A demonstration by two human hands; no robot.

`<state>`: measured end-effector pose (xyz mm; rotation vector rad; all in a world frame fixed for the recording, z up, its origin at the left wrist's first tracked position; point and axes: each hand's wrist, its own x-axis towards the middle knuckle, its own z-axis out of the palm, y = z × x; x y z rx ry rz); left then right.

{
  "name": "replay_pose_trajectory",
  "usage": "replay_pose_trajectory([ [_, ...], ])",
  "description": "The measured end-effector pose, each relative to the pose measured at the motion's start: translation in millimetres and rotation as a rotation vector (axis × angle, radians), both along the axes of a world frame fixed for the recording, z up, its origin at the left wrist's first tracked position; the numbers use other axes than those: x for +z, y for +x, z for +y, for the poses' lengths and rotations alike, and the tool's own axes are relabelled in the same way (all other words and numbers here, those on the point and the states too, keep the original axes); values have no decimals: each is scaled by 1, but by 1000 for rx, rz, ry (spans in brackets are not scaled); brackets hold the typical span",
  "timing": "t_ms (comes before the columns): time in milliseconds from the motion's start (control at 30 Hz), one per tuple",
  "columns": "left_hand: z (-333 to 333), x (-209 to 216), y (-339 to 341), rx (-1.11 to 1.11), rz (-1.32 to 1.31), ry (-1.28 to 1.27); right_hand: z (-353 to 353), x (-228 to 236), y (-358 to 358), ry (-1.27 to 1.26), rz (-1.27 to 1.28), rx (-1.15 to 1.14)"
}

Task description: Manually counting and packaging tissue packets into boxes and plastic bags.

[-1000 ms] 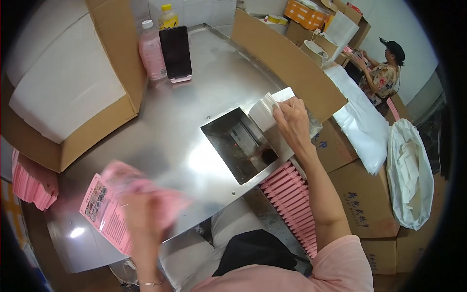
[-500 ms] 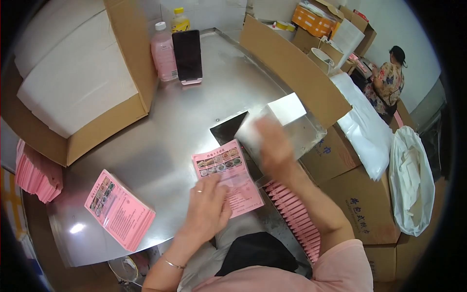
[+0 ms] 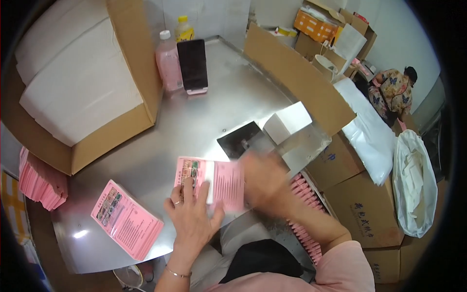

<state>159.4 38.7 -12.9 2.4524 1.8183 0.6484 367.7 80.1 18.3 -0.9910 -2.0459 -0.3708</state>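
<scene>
A pink printed sheet [image 3: 228,182] with small food pictures lies at the near edge of the steel table, a white strip across its middle. My left hand [image 3: 193,211] presses on its left part, fingers spread and stretched out, a ring on one finger. At the sheet's right edge is my right hand [image 3: 266,182], smeared by motion, so its fingers and anything in them cannot be made out. Just beyond lies a black square panel [image 3: 245,141], with a white box [image 3: 288,121] beside it. A stack of similar pink sheets [image 3: 127,219] rests to the left.
A carton of white sheets [image 3: 82,87] stands at far left, above more pink pieces [image 3: 41,185]. A phone on a stand [image 3: 192,65] and bottles [image 3: 169,63] are at the back. A row of pink packs [image 3: 306,219] runs right, near brown cartons [image 3: 362,209]. Another person [image 3: 394,92] works beyond.
The sheet under my left hand has turned sideways and a white strip now shows on it. My right hand has come down from near the white box to the sheet's right edge.
</scene>
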Motion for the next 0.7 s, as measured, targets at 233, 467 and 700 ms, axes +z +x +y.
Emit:
replay_pose_trajectory([
  [233,13,1,15,17,55,108,64,-19,91,-72,-91,-558],
  [467,8,3,7,-55,94,86,67,-18,98,-109,99,-471],
  [700,8,12,9,-99,57,155,62,-12,103,-155,147,-450],
])
